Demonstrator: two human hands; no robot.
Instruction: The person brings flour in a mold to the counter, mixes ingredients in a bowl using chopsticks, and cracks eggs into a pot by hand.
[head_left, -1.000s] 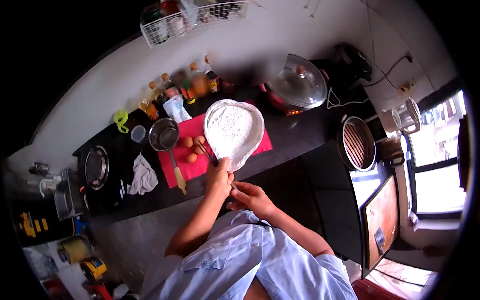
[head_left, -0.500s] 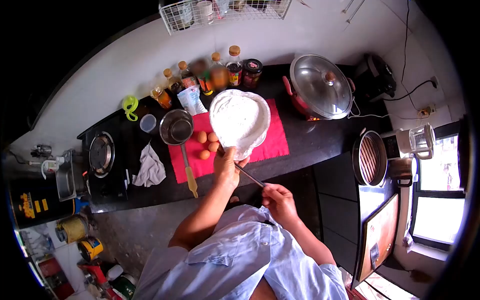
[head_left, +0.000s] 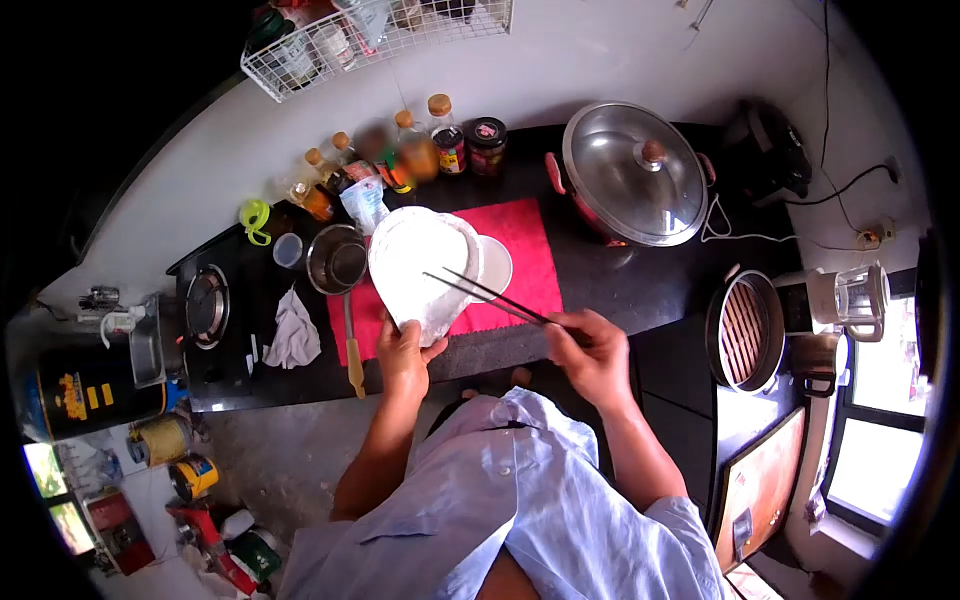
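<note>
My left hand (head_left: pixel 404 358) grips the lower end of a white bag of flour (head_left: pixel 420 258), its wide mouth facing up and white powder showing inside. In my right hand (head_left: pixel 592 350) is a pair of dark chopsticks (head_left: pixel 508 304), slightly spread, their tips over the powder. I cannot tell whether the tips touch it. A white bowl (head_left: pixel 496 268) on the red cloth (head_left: pixel 535 255) is partly covered by the bag. To the left, a metal saucepan (head_left: pixel 337 258) has its yellow-ended handle pointing toward me. No eggs are visible now behind the bag.
Several bottles and jars (head_left: pixel 486 146) line the wall beside a small white packet (head_left: pixel 364 204). A large lidded pot (head_left: pixel 636 172) stands at the back right. A grey rag (head_left: pixel 292 330) lies near the stove burner (head_left: pixel 208 305). A steamer (head_left: pixel 745 332) sits at far right.
The flour bag has shifted left and toward me, uncovering part of the bowl and hiding the eggs. My right hand has moved right and raised the chopsticks, now apart, over the flour.
</note>
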